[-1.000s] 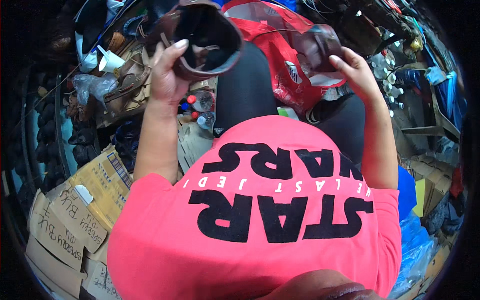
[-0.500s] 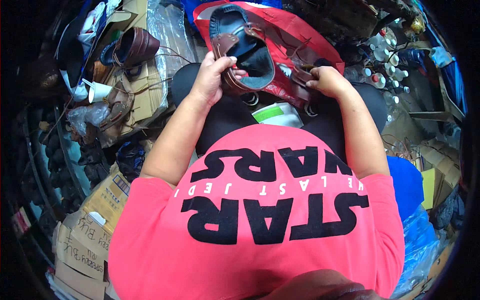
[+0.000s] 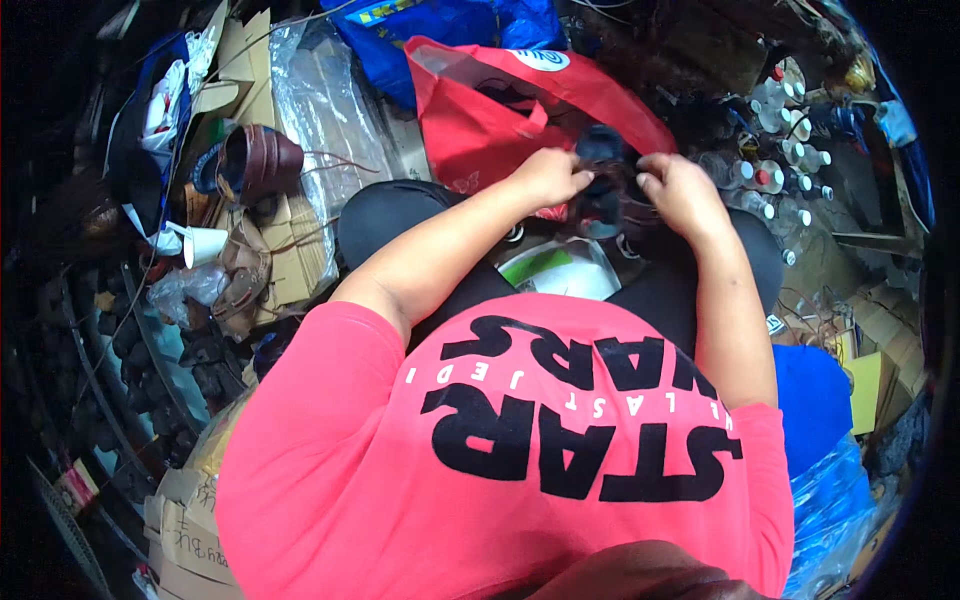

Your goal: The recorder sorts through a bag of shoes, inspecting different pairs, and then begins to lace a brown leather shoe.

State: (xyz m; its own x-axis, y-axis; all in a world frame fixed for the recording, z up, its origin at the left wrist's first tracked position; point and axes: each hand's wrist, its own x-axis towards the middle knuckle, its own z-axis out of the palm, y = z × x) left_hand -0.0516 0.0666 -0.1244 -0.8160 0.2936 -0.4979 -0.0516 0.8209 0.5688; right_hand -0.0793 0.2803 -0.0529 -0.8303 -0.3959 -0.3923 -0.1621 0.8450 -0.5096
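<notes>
Over my lap, my left hand (image 3: 553,178) and my right hand (image 3: 685,195) are close together, both closed. Between them is a brown leather shoe (image 3: 612,166) with a dark lining, smeared by motion. The fingers of my left hand grip its left side, while those of my right hand pinch its right side. Whether a second shoe is in the bundle I cannot tell. Just behind the hands a red bag (image 3: 470,140) stands with its mouth gaping. Below them, between my legs, lies a white and green package (image 3: 565,268).
On the left, another brown shoe (image 3: 262,165) with long laces rests near flattened cardboard (image 3: 290,235), beside a white cup (image 3: 200,246). Several white-capped bottles (image 3: 775,120) crowd the right. Behind the red bag is a blue bag (image 3: 400,50); blue plastic (image 3: 835,490) lies at lower right.
My left hand has swung right with the shoe, bringing it beside my right hand. More of the red bag shows now, and the whole view has shifted a little.
</notes>
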